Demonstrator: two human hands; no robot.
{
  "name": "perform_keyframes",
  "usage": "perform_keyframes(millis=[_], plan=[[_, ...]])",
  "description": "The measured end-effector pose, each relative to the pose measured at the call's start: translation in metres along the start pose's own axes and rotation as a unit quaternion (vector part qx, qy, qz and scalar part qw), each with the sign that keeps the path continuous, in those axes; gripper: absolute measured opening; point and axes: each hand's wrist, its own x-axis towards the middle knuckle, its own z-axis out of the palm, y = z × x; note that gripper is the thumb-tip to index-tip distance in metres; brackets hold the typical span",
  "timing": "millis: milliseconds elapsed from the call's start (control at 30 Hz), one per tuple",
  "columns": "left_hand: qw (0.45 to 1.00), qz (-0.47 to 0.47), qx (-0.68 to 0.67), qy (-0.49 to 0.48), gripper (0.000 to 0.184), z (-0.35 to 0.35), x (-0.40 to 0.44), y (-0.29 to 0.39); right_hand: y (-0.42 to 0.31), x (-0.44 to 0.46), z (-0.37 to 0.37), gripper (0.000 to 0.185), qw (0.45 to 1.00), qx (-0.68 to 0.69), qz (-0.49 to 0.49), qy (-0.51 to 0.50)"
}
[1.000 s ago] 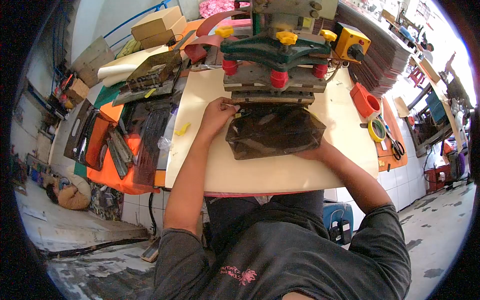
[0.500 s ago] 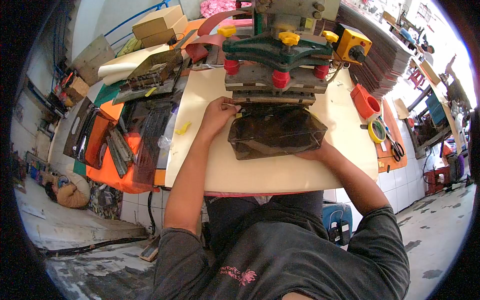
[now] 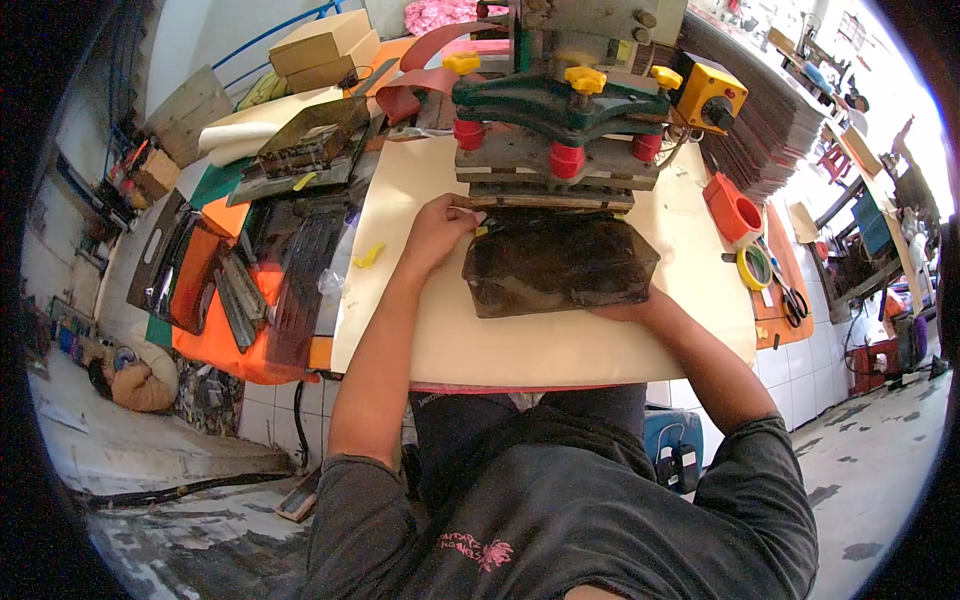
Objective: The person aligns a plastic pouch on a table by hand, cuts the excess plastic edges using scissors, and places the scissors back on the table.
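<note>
A dark, see-through plastic box (image 3: 560, 265) sits in front of the press, its far edge close under the press plates (image 3: 550, 192). My left hand (image 3: 440, 235) is closed at the box's far left corner, thumb and fingers pinching near a small yellow tab. Under the near right corner, my right hand (image 3: 630, 304) grips the box from below; its fingers are mostly hidden. The press has a green frame (image 3: 545, 108) with yellow knobs and red collars above the plates. Beneath lies a cream sheet (image 3: 420, 340).
On the left are a dark plastic tray (image 3: 310, 135), metal bars (image 3: 235, 300) and orange material. To the right lie an orange tape dispenser (image 3: 732, 208), a tape roll (image 3: 752, 268) and scissors (image 3: 793, 300). A yellow control box (image 3: 712, 93) stands beside the press.
The box has shifted slightly to the right and its near face looks tilted differently. Both hands stay at nearly the same places on it.
</note>
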Motion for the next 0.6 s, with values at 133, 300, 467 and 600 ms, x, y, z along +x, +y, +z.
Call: perform_keyframes(millis=[133, 300, 467, 600], plan=[[1.000, -0.008, -0.004, 0.003, 0.040, 0.000, 0.002, -0.001, -0.004, 0.002, -0.001, 0.048, 1.000, -0.007, -0.003, 0.001], [1.000, -0.024, -0.017, 0.007, 0.040, 0.001, -0.002, 0.005, -0.009, 0.007, -0.002, 0.048, 1.000, -0.009, 0.004, -0.002], [0.998, -0.035, -0.048, -0.003, 0.040, 0.002, 0.003, -0.002, -0.018, 0.012, 0.000, 0.047, 1.000, -0.010, 0.010, -0.003], [0.998, -0.023, -0.056, 0.000, 0.039, 0.001, 0.000, -0.001, -0.026, 0.018, -0.002, 0.047, 1.000, -0.007, 0.012, -0.003]])
